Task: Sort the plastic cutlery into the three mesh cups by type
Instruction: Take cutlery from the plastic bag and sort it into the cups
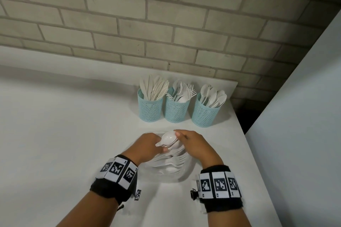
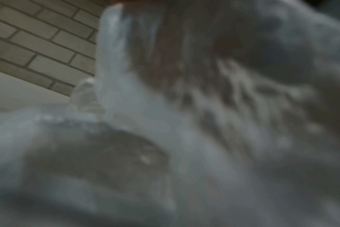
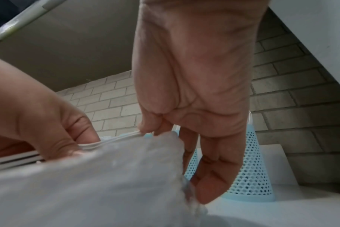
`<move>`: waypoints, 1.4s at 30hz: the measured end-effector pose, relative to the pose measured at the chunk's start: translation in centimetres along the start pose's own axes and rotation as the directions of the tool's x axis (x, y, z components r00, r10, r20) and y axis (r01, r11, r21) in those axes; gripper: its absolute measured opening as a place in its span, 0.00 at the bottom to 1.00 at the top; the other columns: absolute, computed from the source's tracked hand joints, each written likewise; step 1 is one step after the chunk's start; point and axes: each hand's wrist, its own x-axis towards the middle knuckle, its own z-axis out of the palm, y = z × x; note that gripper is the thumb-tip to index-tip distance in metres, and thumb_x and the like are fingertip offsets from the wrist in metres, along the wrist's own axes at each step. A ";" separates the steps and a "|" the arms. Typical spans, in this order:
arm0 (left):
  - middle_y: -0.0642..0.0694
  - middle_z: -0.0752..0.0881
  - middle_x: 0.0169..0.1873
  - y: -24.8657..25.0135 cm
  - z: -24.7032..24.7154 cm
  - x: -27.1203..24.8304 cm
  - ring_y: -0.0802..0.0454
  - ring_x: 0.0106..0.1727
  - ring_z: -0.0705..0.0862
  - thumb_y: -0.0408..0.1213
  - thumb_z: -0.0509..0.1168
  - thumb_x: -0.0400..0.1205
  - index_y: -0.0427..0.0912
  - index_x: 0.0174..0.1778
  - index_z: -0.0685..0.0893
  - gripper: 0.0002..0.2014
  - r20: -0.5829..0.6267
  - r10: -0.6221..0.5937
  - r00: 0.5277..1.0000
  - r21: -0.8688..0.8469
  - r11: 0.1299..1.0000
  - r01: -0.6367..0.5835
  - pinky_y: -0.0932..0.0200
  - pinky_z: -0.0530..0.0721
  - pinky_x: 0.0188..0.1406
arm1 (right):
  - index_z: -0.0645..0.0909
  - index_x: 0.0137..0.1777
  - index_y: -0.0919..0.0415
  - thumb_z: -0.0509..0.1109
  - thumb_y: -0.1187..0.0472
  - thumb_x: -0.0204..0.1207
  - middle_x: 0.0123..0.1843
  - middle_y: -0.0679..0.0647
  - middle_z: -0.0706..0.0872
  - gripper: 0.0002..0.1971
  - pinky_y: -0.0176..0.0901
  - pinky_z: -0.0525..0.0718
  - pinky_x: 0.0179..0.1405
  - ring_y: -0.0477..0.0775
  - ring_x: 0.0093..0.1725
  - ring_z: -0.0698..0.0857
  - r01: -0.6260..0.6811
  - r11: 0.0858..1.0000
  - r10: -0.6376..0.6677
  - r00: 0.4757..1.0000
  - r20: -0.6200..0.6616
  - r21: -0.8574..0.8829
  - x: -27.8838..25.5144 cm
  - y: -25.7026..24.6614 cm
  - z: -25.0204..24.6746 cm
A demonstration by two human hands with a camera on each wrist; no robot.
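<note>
Three light blue mesh cups stand in a row at the back of the head view: the left cup (image 1: 150,108) holds knives, the middle cup (image 1: 176,111) mostly forks, the right cup (image 1: 205,114) spoons. In front of them a clear plastic container (image 1: 171,180) holds loose white forks and spoons (image 1: 171,162). Over it, a small stack of white spoons (image 1: 168,139) is held between both hands. My left hand (image 1: 156,145) grips the handles. My right hand (image 1: 180,135) pinches the bowl end between thumb and forefinger (image 3: 147,132), its other fingers hanging down. The left wrist view is blurred.
The white counter (image 1: 64,125) runs left and ends at a brick wall (image 1: 166,24) behind the cups. A white panel (image 1: 304,116) rises at the right, close to the spoon cup. The counter's right edge lies just beside the container.
</note>
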 end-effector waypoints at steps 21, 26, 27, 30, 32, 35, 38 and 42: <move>0.52 0.60 0.08 -0.2 0.2 -0.7 0.54 0.16 0.61 0.46 0.77 0.70 0.45 0.16 0.61 0.30 -0.139 -0.118 0.983 -0.096 0.990 0.106 0.64 0.58 0.19 | 0.84 0.60 0.55 0.57 0.58 0.85 0.57 0.54 0.88 0.15 0.45 0.79 0.60 0.55 0.58 0.83 0.037 0.995 -0.045 0.995 -0.089 -0.093 -0.3 0.8 0.1; 0.54 0.63 0.09 -0.1 -0.2 -0.6 0.57 0.14 0.64 0.47 0.77 0.70 0.46 0.16 0.64 0.28 -0.140 -0.116 0.983 -0.107 0.989 0.101 0.66 0.60 0.19 | 0.85 0.56 0.56 0.57 0.59 0.84 0.54 0.55 0.88 0.14 0.43 0.78 0.55 0.55 0.55 0.83 0.020 0.994 -0.034 0.991 -0.127 -0.108 -0.4 0.6 -0.1; 0.53 0.63 0.10 -0.1 -0.3 -0.6 0.57 0.15 0.63 0.48 0.77 0.70 0.46 0.17 0.64 0.28 -0.139 -0.114 0.984 -0.107 0.989 0.100 0.66 0.60 0.19 | 0.85 0.55 0.56 0.57 0.60 0.84 0.54 0.55 0.88 0.14 0.43 0.78 0.54 0.56 0.54 0.83 0.021 0.993 -0.036 0.991 -0.128 -0.119 -0.4 0.6 -0.1; 0.54 0.63 0.10 -0.4 -0.4 -0.5 0.57 0.16 0.64 0.49 0.76 0.71 0.46 0.18 0.64 0.28 -0.119 -0.106 0.987 -0.130 0.987 0.090 0.67 0.58 0.19 | 0.85 0.54 0.58 0.57 0.60 0.84 0.53 0.55 0.88 0.14 0.44 0.79 0.54 0.56 0.54 0.84 0.018 0.987 -0.038 0.991 -0.126 -0.157 -0.4 0.4 -0.1; 0.55 0.66 0.15 -0.7 -0.5 -0.5 0.58 0.19 0.63 0.50 0.76 0.71 0.44 0.20 0.67 0.25 -0.109 -0.101 0.989 -0.151 0.985 0.084 0.67 0.58 0.22 | 0.85 0.55 0.58 0.57 0.60 0.83 0.53 0.55 0.88 0.14 0.44 0.79 0.53 0.56 0.54 0.84 0.019 0.984 -0.042 0.991 -0.131 -0.175 -0.4 0.3 -0.1; 0.48 0.77 0.28 -0.6 -1.2 -0.7 0.55 0.29 0.70 0.53 0.74 0.71 0.40 0.32 0.81 0.18 -0.035 -0.092 0.995 -0.210 0.974 0.083 0.65 0.65 0.30 | 0.84 0.50 0.60 0.58 0.63 0.80 0.51 0.57 0.88 0.12 0.42 0.77 0.48 0.57 0.52 0.83 0.012 0.978 -0.038 0.992 -0.120 -0.208 -0.6 -0.1 -0.2; 0.48 0.84 0.31 0.2 -2.1 -1.1 0.56 0.31 0.75 0.51 0.72 0.75 0.43 0.30 0.85 0.15 0.033 -0.043 0.999 -0.250 0.967 0.050 0.63 0.72 0.37 | 0.84 0.49 0.59 0.58 0.64 0.78 0.50 0.56 0.88 0.12 0.42 0.77 0.46 0.57 0.50 0.83 -0.017 0.974 -0.010 0.993 -0.119 -0.224 -0.6 -0.2 -0.4; 0.45 0.89 0.35 0.7 -2.6 -1.1 0.58 0.35 0.80 0.47 0.73 0.75 0.37 0.37 0.89 0.14 -0.007 -0.011 1.000 -0.337 0.941 0.008 0.64 0.75 0.42 | 0.78 0.46 0.58 0.55 0.62 0.83 0.52 0.56 0.85 0.10 0.42 0.74 0.45 0.56 0.49 0.80 -0.037 0.977 -0.002 0.983 -0.181 -0.211 -0.7 -0.9 -0.5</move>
